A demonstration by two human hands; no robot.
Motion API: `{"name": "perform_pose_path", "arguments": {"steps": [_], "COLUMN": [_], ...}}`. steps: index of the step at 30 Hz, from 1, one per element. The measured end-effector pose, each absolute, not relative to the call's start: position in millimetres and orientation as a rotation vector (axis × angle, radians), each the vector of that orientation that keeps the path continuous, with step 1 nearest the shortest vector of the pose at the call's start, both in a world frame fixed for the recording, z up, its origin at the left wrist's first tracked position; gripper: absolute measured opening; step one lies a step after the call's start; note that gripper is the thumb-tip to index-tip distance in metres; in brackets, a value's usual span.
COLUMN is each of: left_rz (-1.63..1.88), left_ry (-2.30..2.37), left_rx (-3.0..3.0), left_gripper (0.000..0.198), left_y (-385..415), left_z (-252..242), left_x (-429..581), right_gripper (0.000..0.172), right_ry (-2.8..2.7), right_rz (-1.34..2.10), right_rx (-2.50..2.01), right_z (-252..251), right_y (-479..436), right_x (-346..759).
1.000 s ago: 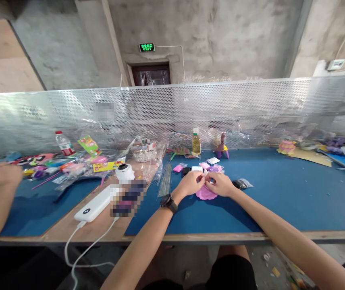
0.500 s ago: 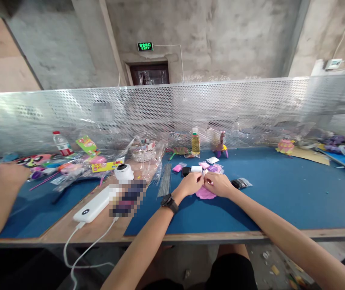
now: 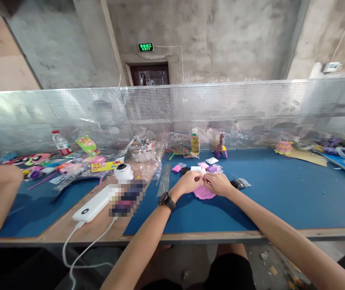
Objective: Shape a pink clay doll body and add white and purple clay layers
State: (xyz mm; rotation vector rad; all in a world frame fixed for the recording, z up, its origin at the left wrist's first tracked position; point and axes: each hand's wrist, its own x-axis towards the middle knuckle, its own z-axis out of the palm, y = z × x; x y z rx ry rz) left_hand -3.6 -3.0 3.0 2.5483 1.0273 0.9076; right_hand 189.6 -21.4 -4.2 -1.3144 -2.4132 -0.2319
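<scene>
Both of my hands meet over the blue work mat, fingertips almost touching. My left hand, with a black watch at its wrist, is pinched closed. Opposite it, my right hand is also pinched. A small white piece shows at the fingertips; its kind is hard to make out. Under the hands lies a flat, round-edged pink piece, partly hidden by the fingers. Just beyond are a white cylinder, a black object and small packets of pink and purple material.
Thin wires lie left of my hands, a black packet right. Behind stand a yellow bottle and a small animal figure. A power bank with cables lies left; a co-worker's hand is at far left.
My fingertips have shifted slightly, and more of the white piece shows between them. The co-worker's hand has moved left. The view has shifted a little.
</scene>
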Motion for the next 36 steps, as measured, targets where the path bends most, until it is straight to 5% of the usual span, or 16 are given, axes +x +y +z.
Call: {"name": "perform_pose_path", "arguments": {"steps": [26, 36], "left_rz": [0.876, 1.031], "left_ry": [1.199, 1.354], "left_rx": [2.548, 2.351], "left_gripper": [0.021, 0.035], "left_y": [-4, 2], "left_z": [-5, -15], "left_x": [10, 18], "right_gripper": [0.022, 0.026], "right_ry": [-2.556, -2.359], "right_rz": [-0.282, -0.479], "right_rx": [-1.207, -1.467], "right_z": [4, 11], "right_y": [-16, -18], "right_x": [193, 193]}}
